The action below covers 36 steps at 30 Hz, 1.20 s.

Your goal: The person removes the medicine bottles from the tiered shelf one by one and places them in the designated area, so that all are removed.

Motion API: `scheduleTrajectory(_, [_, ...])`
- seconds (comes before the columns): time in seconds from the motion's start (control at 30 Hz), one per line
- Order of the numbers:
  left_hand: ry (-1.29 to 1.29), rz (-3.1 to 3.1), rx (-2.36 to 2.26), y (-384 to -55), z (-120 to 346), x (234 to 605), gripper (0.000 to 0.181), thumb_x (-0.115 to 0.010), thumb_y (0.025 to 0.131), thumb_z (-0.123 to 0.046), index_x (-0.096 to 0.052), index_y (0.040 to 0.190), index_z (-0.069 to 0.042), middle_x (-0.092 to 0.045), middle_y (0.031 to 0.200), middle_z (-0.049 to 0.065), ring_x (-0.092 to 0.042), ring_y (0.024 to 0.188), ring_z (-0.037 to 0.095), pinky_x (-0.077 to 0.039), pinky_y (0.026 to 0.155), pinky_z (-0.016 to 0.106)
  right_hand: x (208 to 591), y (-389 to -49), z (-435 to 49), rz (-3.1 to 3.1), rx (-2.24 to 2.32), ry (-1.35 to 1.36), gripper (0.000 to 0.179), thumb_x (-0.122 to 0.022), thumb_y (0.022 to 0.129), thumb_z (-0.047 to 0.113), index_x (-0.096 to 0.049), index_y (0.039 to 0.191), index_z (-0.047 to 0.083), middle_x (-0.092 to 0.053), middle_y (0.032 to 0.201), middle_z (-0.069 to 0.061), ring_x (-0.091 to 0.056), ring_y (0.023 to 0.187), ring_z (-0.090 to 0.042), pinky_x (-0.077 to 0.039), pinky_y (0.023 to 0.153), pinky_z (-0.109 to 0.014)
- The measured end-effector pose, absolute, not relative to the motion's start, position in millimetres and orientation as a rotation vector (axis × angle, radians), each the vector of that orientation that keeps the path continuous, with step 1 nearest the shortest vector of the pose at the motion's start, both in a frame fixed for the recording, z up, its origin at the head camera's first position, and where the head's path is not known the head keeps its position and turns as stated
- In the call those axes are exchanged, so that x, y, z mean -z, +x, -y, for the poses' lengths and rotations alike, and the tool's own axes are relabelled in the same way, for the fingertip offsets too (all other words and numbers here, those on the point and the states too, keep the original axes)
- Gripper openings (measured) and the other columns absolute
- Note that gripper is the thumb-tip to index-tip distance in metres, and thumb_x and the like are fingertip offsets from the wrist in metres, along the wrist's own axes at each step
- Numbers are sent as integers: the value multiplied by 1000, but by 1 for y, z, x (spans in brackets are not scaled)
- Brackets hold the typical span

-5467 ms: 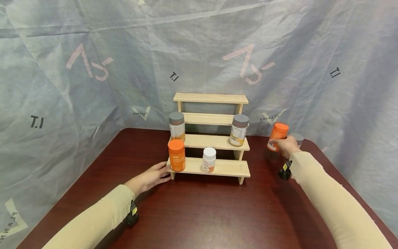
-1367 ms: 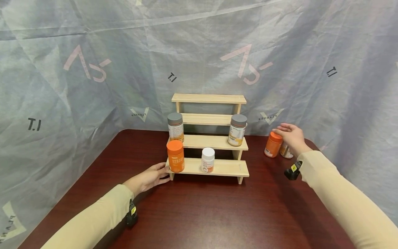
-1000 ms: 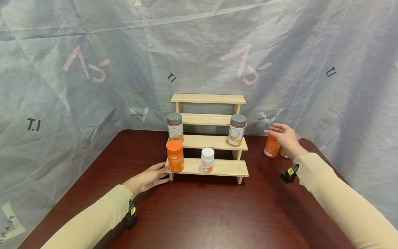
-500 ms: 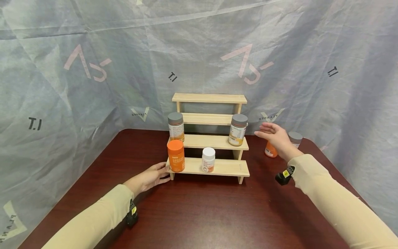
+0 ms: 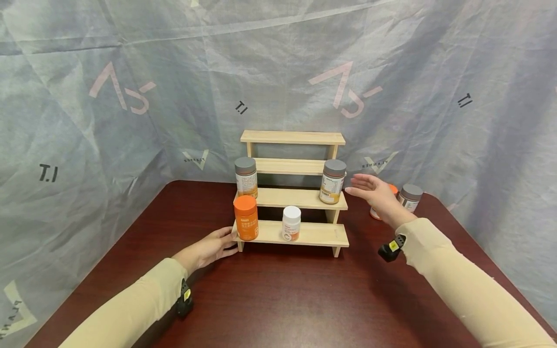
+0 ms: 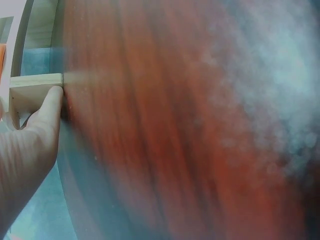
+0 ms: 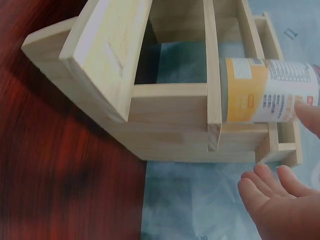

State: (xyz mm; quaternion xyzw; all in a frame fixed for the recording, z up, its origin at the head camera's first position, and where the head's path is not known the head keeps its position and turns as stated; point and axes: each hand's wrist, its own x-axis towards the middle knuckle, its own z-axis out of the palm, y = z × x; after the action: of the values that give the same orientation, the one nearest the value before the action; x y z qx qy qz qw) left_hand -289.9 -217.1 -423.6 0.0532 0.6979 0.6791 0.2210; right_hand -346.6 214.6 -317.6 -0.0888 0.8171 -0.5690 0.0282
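A stepped wooden shelf point(image 5: 300, 197) stands mid-table. My left hand point(image 5: 211, 249) holds its lowest step by the left end; in the left wrist view one finger lies along the wooden leg point(image 6: 35, 92). Right of the shelf, my right hand point(image 5: 376, 195) is held with fingers spread, next to a grey-lidded supplement jar point(image 5: 332, 183) on the second step. In the right wrist view the thumb overlaps that jar point(image 7: 255, 95); contact cannot be told. Another grey-lidded jar point(image 5: 246, 180) stands at the second step's left. The lowest step bears an orange jar point(image 5: 246, 220) and a white-capped bottle point(image 5: 291, 224).
Behind my right hand, an orange-lidded jar point(image 5: 393, 189), mostly hidden, and a grey-lidded jar point(image 5: 411, 195) stand on the dark red table point(image 5: 296, 299). A grey printed cloth point(image 5: 278, 67) hangs behind and at both sides.
My right hand has set the orange jar on the table at the right, let it go, and moved left to the grey-lidded jar on the shelf. The left hand stays where it was.
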Motion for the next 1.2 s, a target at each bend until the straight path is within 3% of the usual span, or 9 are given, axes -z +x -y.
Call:
scheduleTrajectory(0.4, [144,-1936,-1871,-290,217,425,56,-38,107,-22,-16,153,1,-27,154,26,-26,144,40,-33,115,49,324,-348,-196,-2398,1856,-290,81,-71,90,26,-25,152,4,-34,154,-18,-32,143,-32,-19,122,-49])
scheduleTrajectory(0.67, [127,-1937,-1874,-291,215,425,56,-40,106,-24,-19,152,-1,-29,154,25,-29,143,39,-34,115,49,327,-351,-188,-2431,1849,-267,83,-72,89,28,-24,152,3,-37,151,-20,-34,140,-32,-22,121,-50])
scheduleTrajectory(0.93, [125,-1940,-1881,-290,216,424,55,-39,106,-22,-18,152,0,-29,153,26,-29,143,40,-34,115,50,330,-355,-174,-2438,1877,-207,75,-72,89,25,-32,148,3,-41,146,-18,-38,136,-32,-31,117,-47])
scheduleTrajectory(1.2, [140,-1929,-1889,-290,216,426,58,-39,106,-23,-15,152,2,-26,154,27,-27,143,41,-33,115,51,336,-360,-169,-2420,1893,-235,75,-72,89,25,-31,149,4,-39,147,-19,-37,137,-32,-30,117,-48])
